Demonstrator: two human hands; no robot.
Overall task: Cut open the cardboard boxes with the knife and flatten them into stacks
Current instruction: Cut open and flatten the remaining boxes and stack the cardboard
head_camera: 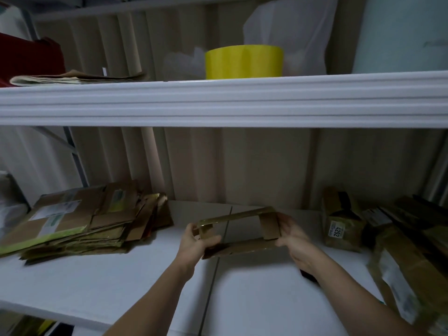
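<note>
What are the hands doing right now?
Left hand: closed on the left end of the opened cardboard box.
Right hand: closed on its right end.

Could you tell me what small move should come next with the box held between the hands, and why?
Probably press the box flat: the left hand and right hand hold its ends, it is open through, and a flattened stack lies left.

Two bare forearms, sleeveless to the frame edge, hands ungloved, ringless.
</note>
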